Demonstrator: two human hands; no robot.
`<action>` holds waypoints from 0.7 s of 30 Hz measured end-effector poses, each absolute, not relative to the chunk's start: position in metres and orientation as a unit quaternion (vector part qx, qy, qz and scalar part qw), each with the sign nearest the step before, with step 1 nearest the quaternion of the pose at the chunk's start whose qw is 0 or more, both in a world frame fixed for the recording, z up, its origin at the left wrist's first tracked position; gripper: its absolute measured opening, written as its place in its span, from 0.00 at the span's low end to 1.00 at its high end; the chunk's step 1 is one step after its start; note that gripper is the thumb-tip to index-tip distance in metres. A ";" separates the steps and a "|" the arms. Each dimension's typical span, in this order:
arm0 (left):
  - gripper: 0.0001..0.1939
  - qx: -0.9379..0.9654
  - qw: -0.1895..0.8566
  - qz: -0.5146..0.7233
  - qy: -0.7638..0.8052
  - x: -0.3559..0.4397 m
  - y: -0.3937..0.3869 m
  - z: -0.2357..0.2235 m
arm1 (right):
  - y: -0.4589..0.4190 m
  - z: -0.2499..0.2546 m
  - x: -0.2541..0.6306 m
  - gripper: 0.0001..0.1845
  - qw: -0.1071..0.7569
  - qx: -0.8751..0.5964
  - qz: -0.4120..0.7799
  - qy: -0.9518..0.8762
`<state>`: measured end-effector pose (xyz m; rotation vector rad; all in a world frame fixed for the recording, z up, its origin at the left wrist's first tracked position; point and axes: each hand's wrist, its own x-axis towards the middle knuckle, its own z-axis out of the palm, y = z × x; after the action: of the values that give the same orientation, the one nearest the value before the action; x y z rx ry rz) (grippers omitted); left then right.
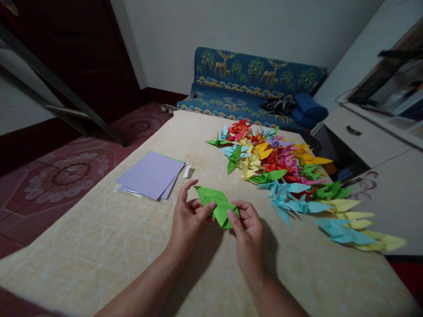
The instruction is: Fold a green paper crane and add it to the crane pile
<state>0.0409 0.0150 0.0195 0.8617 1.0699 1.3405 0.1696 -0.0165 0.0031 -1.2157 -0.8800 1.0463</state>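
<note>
A partly folded sheet of green origami paper [216, 203] is held between my two hands, a little above the table. My left hand [189, 213] pinches its left side between thumb and fingers, with the index finger raised off the paper. On the right edge, my right hand [247, 224] grips it, thumb on top and fingers behind. The paper has a pointed tip at the upper left and folded layers towards the lower right. Just beyond my left hand lies a small white paper scrap [187, 171].
A stack of lilac paper sheets [152, 172] lies on clear plastic at the left. Many folded paper cranes [271, 160] in several colours cover the right side of the patterned tablecloth [109, 246]. Behind stand a blue sofa [231, 94], a cabinet [370, 141] and a metal ladder [66, 88].
</note>
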 end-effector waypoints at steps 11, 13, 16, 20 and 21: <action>0.13 0.328 0.620 0.545 0.460 0.042 0.016 0.020 | -0.018 0.003 0.172 0.16 0.619 -0.501 0.483 -0.365; 0.15 0.321 0.629 0.539 0.459 0.042 0.016 0.020 | -0.018 0.004 0.172 0.17 0.619 -0.502 0.479 -0.368; 0.16 0.314 0.643 0.531 0.454 0.042 0.017 0.020 | -0.018 0.006 0.172 0.19 0.626 -0.496 0.469 -0.377; 0.17 0.293 0.663 0.527 0.444 0.041 0.017 0.018 | -0.021 0.004 0.173 0.18 0.633 -0.486 0.462 -0.387; 0.17 0.288 0.666 0.528 0.442 0.040 0.017 0.018 | -0.022 0.004 0.174 0.17 0.636 -0.483 0.465 -0.384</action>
<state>0.0401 0.0165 0.0176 0.6503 0.9967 1.1909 0.1742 -0.0219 0.0038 -1.1028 -0.8768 1.0616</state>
